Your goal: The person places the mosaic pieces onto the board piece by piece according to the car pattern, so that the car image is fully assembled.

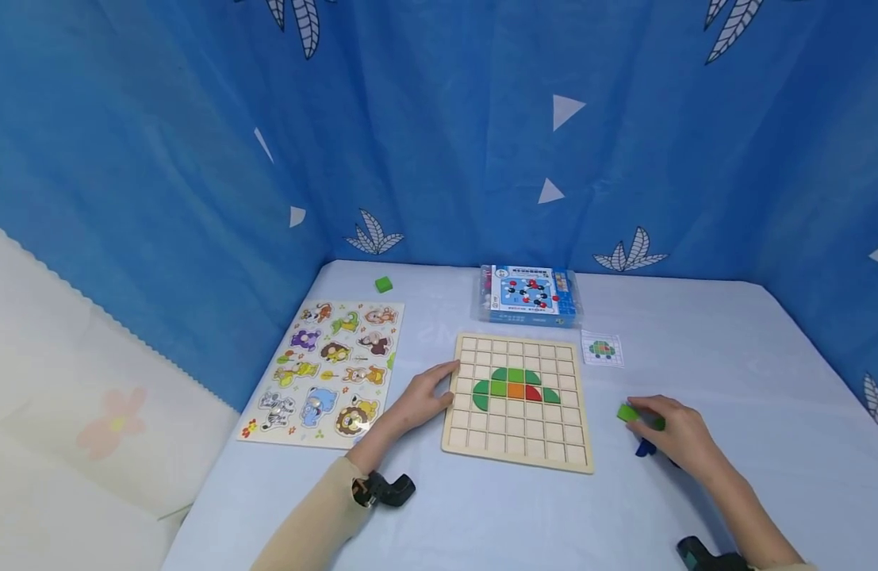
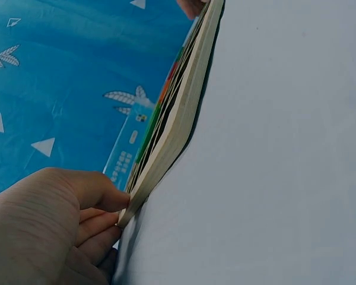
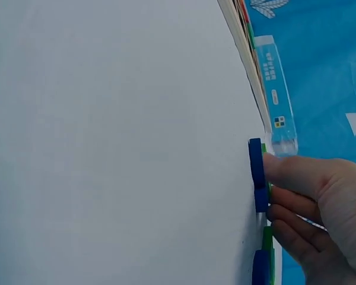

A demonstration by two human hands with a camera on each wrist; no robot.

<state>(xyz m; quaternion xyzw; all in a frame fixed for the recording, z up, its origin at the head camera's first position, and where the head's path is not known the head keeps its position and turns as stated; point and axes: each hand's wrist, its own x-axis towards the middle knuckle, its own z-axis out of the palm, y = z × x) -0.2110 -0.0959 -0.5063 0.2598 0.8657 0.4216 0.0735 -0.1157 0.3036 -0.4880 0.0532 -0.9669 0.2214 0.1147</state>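
A light wooden grid board (image 1: 517, 448) lies on the table with green, orange and red pieces set in its middle cells. My left hand (image 1: 419, 399) rests at its left edge; thumb and fingertips touch the rim, also seen close up in the left wrist view. To the right of the board, my right hand (image 1: 677, 432) pinches a green square block (image 1: 627, 412) between thumb and fingers. Another green piece (image 1: 658, 423) shows under the fingers. Dark blue pieces (image 1: 646, 448) lie just below that hand. In the right wrist view a blue piece (image 3: 257, 163) overlaps the thumb tip.
A small pattern card (image 1: 602, 349) lies right of the board's far corner. Behind the board sits a boxed molecule set (image 1: 527, 297). An animal picture puzzle (image 1: 324, 373) lies at the left, with a green block (image 1: 384, 284) beyond it. Blue curtains (image 1: 446, 159) border the table.
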